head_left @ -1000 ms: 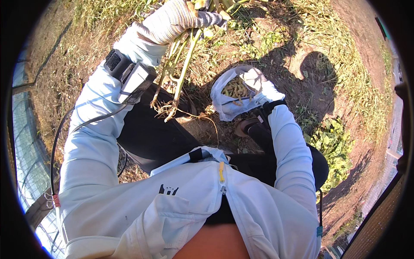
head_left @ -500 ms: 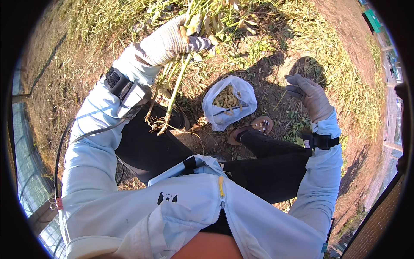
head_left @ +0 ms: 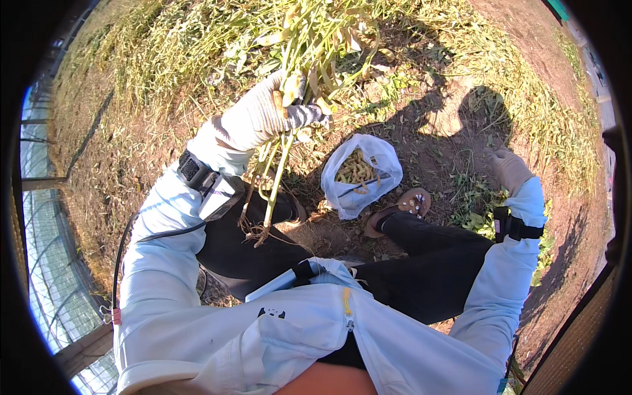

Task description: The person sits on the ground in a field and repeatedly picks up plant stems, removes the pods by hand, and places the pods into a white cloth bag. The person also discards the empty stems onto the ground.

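My left hand [head_left: 266,115], in a striped knit glove, is closed round a bunch of bean plants [head_left: 316,49]. Leaves and pods spread out above the fist, and bare stems with roots hang below it. Over on the right, my gloved right hand [head_left: 510,170] is held low above the ground, its fingers curled. Whatever it may hold is hidden. Between the hands a white plastic bag [head_left: 388,164] stands on the soil with its mouth open, and picked bean pods [head_left: 355,168] lie inside.
Cut plants and dry leaves [head_left: 197,59] cover the soil at the far side. My sandalled foot [head_left: 413,203] is right beside the bag. Netting on a frame [head_left: 52,230] runs along the left edge, and a dark strap-like edge [head_left: 579,322] crosses the lower right.
The view has shifted, so most things sit lower and further right. My right hand has moved right and lower, and its outstretched fingers have curled in. My left hand keeps its grip on the plants.
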The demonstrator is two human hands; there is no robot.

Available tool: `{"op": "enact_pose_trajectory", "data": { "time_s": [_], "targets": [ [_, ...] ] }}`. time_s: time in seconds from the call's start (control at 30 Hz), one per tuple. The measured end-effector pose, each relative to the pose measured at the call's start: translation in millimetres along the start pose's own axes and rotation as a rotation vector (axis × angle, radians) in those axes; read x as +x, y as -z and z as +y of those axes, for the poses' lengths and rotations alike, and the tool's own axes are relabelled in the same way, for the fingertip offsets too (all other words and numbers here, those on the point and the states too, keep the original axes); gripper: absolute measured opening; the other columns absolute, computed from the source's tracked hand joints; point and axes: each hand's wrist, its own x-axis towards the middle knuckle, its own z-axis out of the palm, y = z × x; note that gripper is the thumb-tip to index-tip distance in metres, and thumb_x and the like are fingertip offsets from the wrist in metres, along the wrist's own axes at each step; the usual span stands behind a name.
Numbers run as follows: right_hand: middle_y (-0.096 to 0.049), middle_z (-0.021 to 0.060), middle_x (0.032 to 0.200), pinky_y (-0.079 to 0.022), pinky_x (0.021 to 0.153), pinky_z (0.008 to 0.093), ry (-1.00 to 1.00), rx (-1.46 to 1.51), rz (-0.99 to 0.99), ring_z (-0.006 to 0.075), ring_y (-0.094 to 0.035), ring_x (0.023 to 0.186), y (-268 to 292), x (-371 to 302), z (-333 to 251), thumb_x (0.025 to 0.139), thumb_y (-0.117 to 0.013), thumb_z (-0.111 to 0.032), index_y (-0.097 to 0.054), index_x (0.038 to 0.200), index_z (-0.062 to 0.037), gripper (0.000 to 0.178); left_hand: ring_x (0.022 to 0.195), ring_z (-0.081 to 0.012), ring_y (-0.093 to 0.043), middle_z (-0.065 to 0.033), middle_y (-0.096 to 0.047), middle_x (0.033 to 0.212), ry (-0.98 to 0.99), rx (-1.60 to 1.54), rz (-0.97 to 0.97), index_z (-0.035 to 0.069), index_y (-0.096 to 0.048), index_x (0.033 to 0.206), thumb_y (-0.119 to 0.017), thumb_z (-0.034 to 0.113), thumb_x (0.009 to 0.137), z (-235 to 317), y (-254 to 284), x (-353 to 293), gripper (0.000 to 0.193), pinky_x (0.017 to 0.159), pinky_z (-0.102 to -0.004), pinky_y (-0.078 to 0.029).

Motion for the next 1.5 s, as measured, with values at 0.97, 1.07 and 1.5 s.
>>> {"op": "enact_pose_trajectory", "data": {
  "time_s": [0.97, 1.07, 1.5],
  "targets": [
    [-0.065, 0.0039, 0.08, -0.049, 0.062, 0.0267, 0.764, 1.175, -0.19, 0.0119, -0.062, 0.073, -20, -68, -175, 0.089, -0.063, -0.022, -0.064, 0.096, -0.0028, 0.02, 0.077, -0.0102, -0.055, 0.0004, -0.06, 0.083, 0.047, -0.027, -0.373, 0.008, -0.057, 0.102, -0.076, 0.023, 0.08, 24, -50, -17, 0.033, 0.067, -0.0286, -0.047],
    [-0.066, 0.004, 0.08, -0.05, 0.064, 0.0271, 0.983, 0.754, 0.215, 0.0106, -0.064, 0.077, -22, -61, -177, 0.086, -0.068, -0.018, -0.062, 0.096, 0.0001, 0.021, 0.079, -0.0122, -0.058, -0.0008, -0.062, 0.087, 0.093, -0.076, -0.352, 0.007, -0.056, 0.108, -0.076, 0.021, 0.08, 22, -50, -20, 0.037, 0.07, -0.0292, -0.049],
    [-0.055, 0.0056, 0.063, -0.037, 0.039, 0.0278, 0.181, 1.133, -0.365, 0.0123, -0.049, 0.046, -22, -87, -212, 0.084, -0.072, -0.023, -0.051, 0.108, -0.0008, 0.039, 0.117, -0.0186, -0.053, -0.0083, -0.053, 0.13, 0.428, -0.897, -0.481, 0.006, -0.037, 0.137, -0.041, 0.019, 0.101, 17, -66, -20, 0.039, 0.098, -0.0337, -0.047]
  ]
}}
